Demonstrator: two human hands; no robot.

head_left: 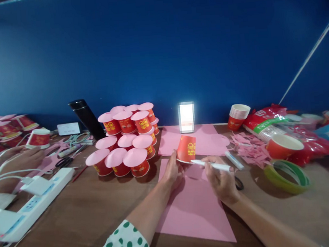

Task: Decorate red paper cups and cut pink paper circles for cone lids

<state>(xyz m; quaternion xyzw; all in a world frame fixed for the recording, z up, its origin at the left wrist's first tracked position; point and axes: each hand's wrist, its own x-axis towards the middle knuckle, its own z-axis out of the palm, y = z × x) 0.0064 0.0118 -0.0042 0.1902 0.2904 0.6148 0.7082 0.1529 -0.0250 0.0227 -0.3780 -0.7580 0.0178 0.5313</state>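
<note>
My left hand grips a red paper cup with yellow characters, tilted upside down over a pink paper sheet. In my right hand is a white marker pen, its tip at the cup's lower rim. Whether the tip touches the rim or the paper, I cannot tell. More pink paper lies just behind. To the left, red cups topped with pink paper discs stand in several stacks. Dark scissors show partly beside my right hand.
At right are nested cups, pink scraps, a single red cup, a bagged cup pack and a tape roll. A black flask and power strip stand left, near another person's hand and cup.
</note>
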